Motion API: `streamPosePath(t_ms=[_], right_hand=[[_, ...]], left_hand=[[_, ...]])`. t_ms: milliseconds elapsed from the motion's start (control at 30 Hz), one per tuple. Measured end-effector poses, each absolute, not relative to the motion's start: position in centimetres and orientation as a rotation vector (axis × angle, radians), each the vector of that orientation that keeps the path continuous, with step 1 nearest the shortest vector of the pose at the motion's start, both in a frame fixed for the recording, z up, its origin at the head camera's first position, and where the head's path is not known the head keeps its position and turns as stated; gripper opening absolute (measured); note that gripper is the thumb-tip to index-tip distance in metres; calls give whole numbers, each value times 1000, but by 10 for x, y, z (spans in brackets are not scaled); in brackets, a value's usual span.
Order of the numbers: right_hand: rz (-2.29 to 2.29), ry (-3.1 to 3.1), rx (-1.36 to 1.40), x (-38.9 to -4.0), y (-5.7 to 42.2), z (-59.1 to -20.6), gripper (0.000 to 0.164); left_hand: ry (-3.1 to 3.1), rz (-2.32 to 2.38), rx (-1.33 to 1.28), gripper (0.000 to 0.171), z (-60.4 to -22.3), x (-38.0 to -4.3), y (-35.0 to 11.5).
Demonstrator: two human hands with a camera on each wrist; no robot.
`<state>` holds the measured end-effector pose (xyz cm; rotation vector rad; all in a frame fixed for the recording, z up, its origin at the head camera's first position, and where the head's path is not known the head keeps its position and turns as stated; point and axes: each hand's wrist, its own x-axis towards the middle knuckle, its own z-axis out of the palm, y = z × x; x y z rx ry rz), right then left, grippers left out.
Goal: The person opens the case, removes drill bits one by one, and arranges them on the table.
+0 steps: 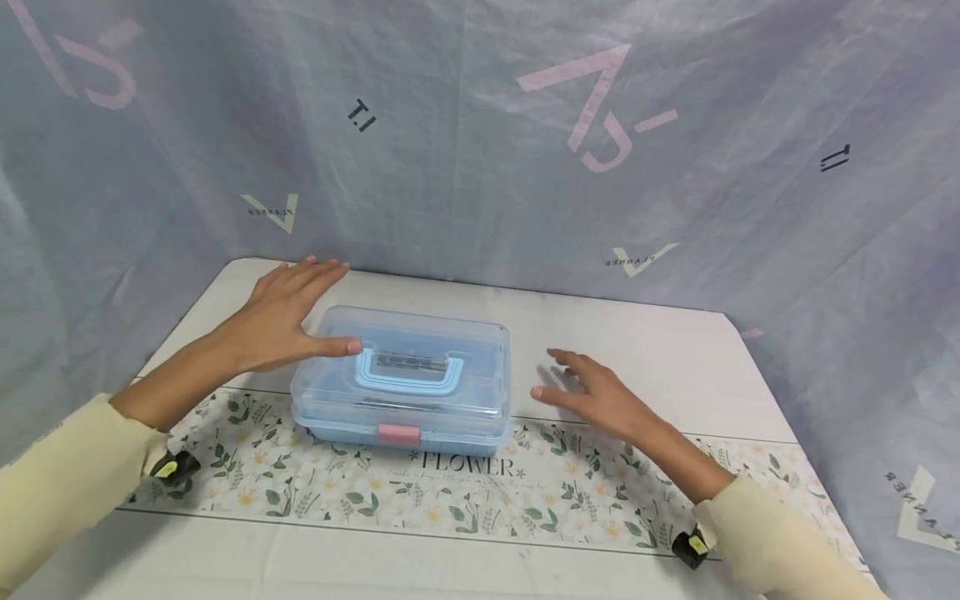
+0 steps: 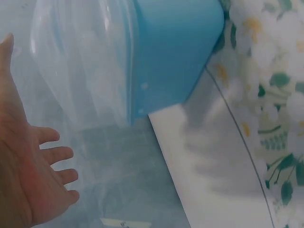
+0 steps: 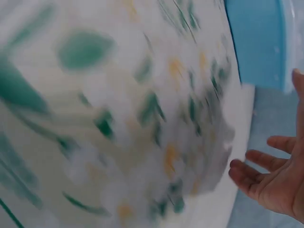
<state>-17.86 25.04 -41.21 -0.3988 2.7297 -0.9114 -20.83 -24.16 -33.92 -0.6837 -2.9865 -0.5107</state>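
Observation:
A light blue storage box (image 1: pixel 420 433) with a clear lid, a blue carry handle (image 1: pixel 408 383) and a pink latch (image 1: pixel 398 435) stands closed on the table. Over its left side is my left hand (image 1: pixel 281 321), fingers spread and thumb reaching across the lid in the head view. The left wrist view shows that hand apart from the box's clear lid (image 2: pixel 80 57). To the right of the box hovers my right hand (image 1: pixel 592 396), its fingers relaxed and thumb pointing toward the box. Both hands hold nothing.
The table wears a white cloth (image 1: pixel 630 333) with a flower-printed band (image 1: pixel 300 483) across it. Grey-blue printed fabric (image 1: pixel 465 167) hangs behind the table and at both sides. A dark wrist device (image 1: pixel 690 548) sits at each cuff.

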Motion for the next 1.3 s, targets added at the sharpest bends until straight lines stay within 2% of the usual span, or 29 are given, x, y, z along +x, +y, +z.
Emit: streamPosePath(t_ms=[200,600,967,1300], right_hand=[[-1044,2670,-479,-154,237,-426,84],[-1338,2383,-444,-114,206,-438,42],[-1539,2227,-187,-91,182,-433,39],[-1701,1973,-135,-81,160,-433,48]], left_hand=[[-2962,-509,-769,120,-340,-191,-232],[-2966,-505,-784,126,-348,-184,-229],[-2974,-529,-788,129,-353,-182,-226],[-2981,-564,-818,129,-355,-183,-225]])
